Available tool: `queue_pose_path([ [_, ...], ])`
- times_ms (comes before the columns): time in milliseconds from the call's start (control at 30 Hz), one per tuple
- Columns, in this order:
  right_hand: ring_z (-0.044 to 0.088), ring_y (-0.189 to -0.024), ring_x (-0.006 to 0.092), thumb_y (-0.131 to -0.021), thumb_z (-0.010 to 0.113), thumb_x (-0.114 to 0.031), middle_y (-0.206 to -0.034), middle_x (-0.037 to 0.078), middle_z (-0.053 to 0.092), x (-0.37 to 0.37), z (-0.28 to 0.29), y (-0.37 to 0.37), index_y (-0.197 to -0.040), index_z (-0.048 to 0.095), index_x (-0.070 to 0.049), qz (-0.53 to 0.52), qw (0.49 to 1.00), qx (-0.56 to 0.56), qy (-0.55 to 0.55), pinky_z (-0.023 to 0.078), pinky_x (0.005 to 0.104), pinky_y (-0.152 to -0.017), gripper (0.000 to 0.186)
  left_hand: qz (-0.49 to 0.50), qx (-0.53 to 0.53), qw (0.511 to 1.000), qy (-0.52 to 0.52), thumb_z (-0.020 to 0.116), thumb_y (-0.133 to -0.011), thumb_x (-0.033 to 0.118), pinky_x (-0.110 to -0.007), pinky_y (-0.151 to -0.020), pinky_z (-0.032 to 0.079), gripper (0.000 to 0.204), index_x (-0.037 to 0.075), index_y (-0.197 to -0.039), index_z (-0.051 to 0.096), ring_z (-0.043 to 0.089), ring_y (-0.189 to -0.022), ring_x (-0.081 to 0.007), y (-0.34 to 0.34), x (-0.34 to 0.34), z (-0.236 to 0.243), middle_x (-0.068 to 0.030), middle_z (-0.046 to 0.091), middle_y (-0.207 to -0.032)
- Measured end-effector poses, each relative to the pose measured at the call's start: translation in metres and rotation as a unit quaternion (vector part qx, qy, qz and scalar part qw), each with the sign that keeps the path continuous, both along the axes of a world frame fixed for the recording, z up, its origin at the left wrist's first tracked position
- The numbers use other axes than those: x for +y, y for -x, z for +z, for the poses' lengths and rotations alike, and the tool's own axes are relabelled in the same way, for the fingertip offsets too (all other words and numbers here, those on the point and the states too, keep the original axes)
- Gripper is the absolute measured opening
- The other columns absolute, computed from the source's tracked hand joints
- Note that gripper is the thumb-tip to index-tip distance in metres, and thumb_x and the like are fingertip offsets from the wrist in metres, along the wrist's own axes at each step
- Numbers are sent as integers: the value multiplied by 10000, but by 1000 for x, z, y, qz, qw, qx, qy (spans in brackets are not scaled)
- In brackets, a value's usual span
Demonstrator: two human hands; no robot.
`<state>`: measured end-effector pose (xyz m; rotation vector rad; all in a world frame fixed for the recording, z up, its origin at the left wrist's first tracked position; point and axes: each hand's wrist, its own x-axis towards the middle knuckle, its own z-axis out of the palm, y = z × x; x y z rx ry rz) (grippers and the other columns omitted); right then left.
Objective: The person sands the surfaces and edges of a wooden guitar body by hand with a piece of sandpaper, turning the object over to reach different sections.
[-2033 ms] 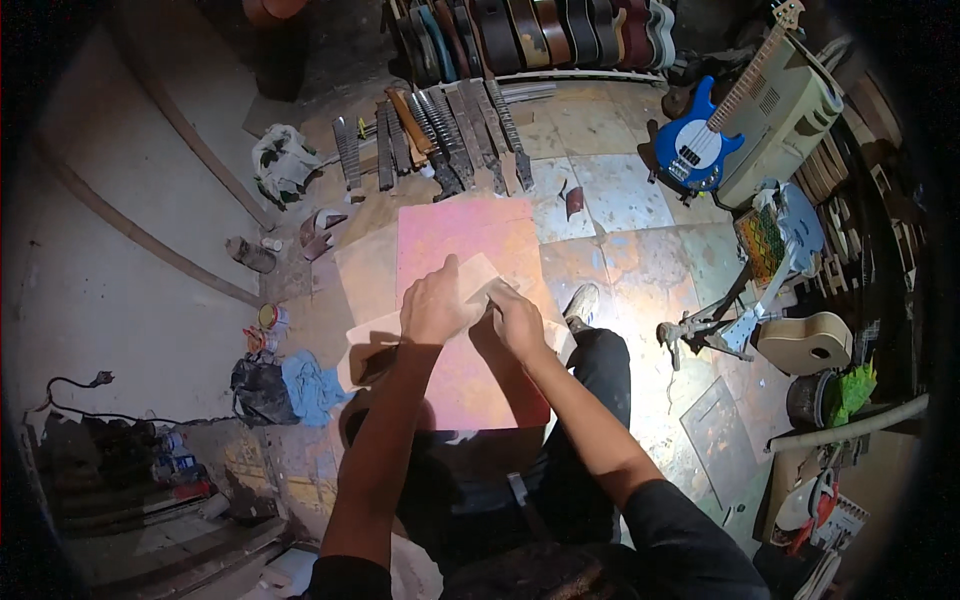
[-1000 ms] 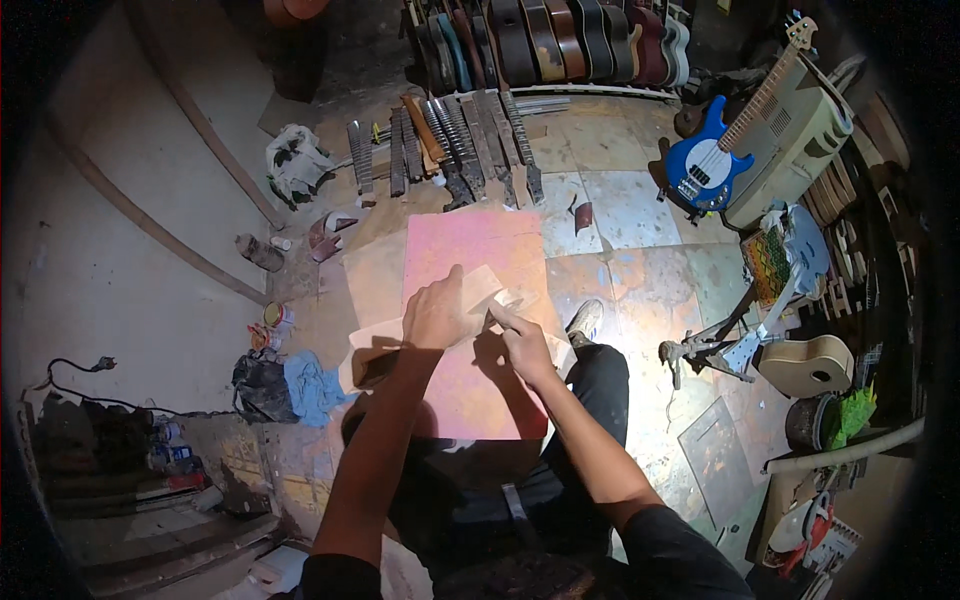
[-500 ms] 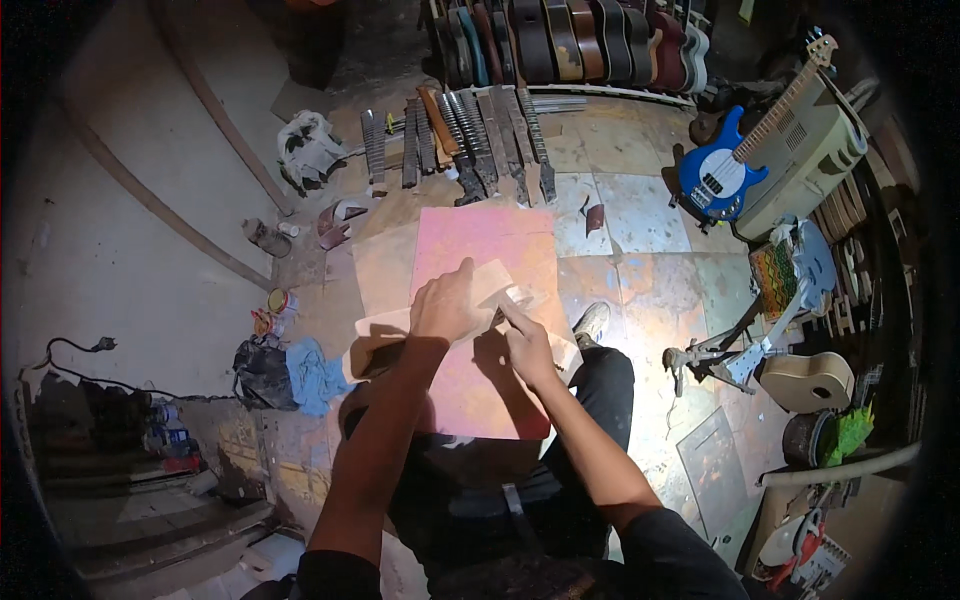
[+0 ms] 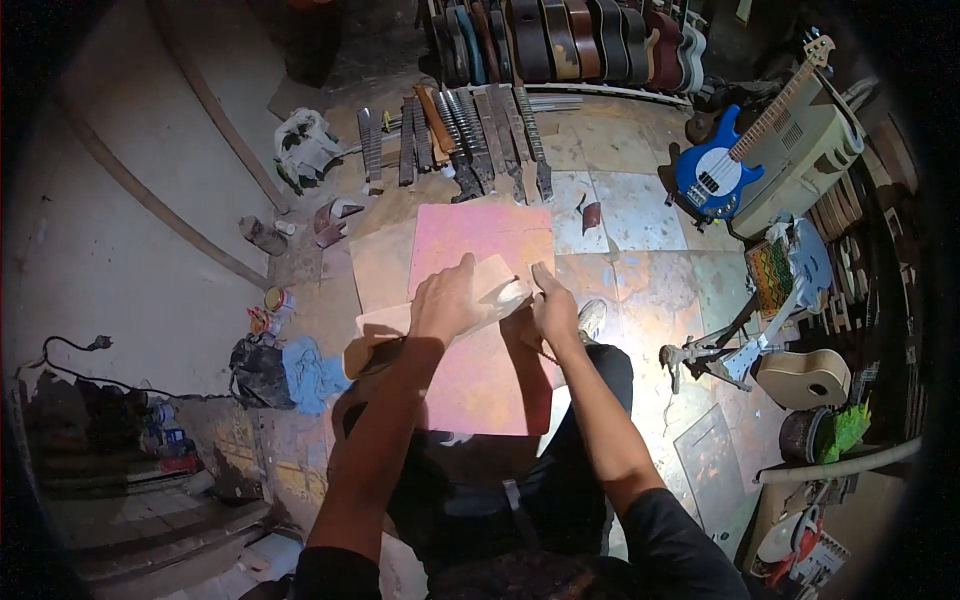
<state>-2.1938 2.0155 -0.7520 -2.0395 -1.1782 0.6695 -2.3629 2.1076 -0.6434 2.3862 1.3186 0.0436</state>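
On a pink-topped board [image 4: 482, 232] in front of me lies a pale, flat piece of wood [image 4: 492, 274], slanting from lower left to upper right. My left hand [image 4: 444, 302] grips it across its middle, thumb side up. Just beyond its right end is my right hand [image 4: 556, 314], with fingers curled together. Whatever those fingers pinch is mostly hidden; I cannot make it out. A bright, rounded edge [image 4: 514, 292] shows at the wood's right end. Dark shadows of both hands fall on the board.
Several guitar necks [image 4: 480, 140] lie on the floor beyond the board, with a row of guitar bodies [image 4: 570, 40] behind. A blue bass guitar [image 4: 718, 172] stands at the right, above an unfinished small guitar body [image 4: 805, 382]. Blue cloth [image 4: 308, 372] lies at the left.
My right hand has moved right, away from the wood's end, which now shows more. My left hand keeps its grip in nearly the same place.
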Motion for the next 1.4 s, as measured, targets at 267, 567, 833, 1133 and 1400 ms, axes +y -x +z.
queue_pose_path([
  [267, 688, -1113, 362, -867, 448, 85, -1159, 196, 718, -4, -15, 31, -1329, 647, 8, 101, 982, -43, -155, 530, 419, -1014, 509, -12, -16, 1000, -9, 827, -671, 340, -508, -865, 561, 740, 0, -1270, 557, 708, -970, -434, 2, 2, -10, -270, 725, -1021],
  [567, 630, -748, 199, -884, 481, 15, -830, 36, 583, 8, -9, 27, -1011, 620, 32, 127, 964, -113, -206, 554, 419, -722, 188, -9, -2, 1000, 1, 819, -683, 361, -506, -867, 563, 734, -1, -1265, 557, 716, -956, -433, -3, 1, -11, -272, 728, -1009],
  [833, 506, -580, 119, -863, 515, 18, -751, 6, 502, -12, 3, 51, -931, 607, -19, 1, 910, 399, -114, 469, 256, -514, 120, -5, -24, 1000, -15, 774, -743, 268, -528, -830, 554, 502, 19, -1121, 558, 715, -922, -438, -4, -9, -3, -251, 728, -942],
  [1133, 499, -506, 106, -884, 545, -18, -708, 46, 554, -2, 9, 43, -877, 605, -17, -5, 896, 436, -85, 456, 255, -455, 60, -14, -28, 999, -13, 830, -668, 337, -508, -851, 568, 739, 2, -1269, 559, 716, -957, -438, -3, -3, -6, -273, 729, -979],
  [1400, 417, -493, 20, -879, 533, 22, -836, 30, 593, -10, 1, 39, -996, 626, -9, 3, 900, 432, -57, 430, 191, -458, 152, -19, -30, 999, -17, 838, -661, 350, -512, -843, 564, 763, -6, -1270, 546, 714, -944, -435, -5, -2, -12, -267, 726, -977],
])
